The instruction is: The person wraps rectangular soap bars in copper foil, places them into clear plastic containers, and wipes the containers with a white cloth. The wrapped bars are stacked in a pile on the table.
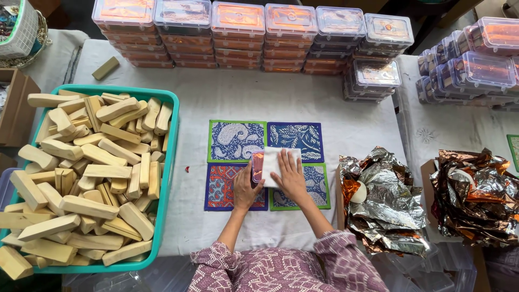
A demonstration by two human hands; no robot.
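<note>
Four patterned cloth squares [295,138] lie in a two-by-two block on the white table. On their middle sits a small object partly wrapped in white paper [268,162], with a shiny copper-coloured side facing left. My right hand [291,178] lies flat on top of the white wrapping. My left hand [246,186] rests beside it on the red and blue square, fingers touching the object's left edge. Both arms wear purple patterned sleeves.
A teal tray [172,130] heaped with several pale wooden blocks fills the left. Stacks of clear lidded plastic boxes [238,32] line the far edge and right. Crumpled silver and copper foil [386,200] lies to the right, with more foil [476,189] beyond.
</note>
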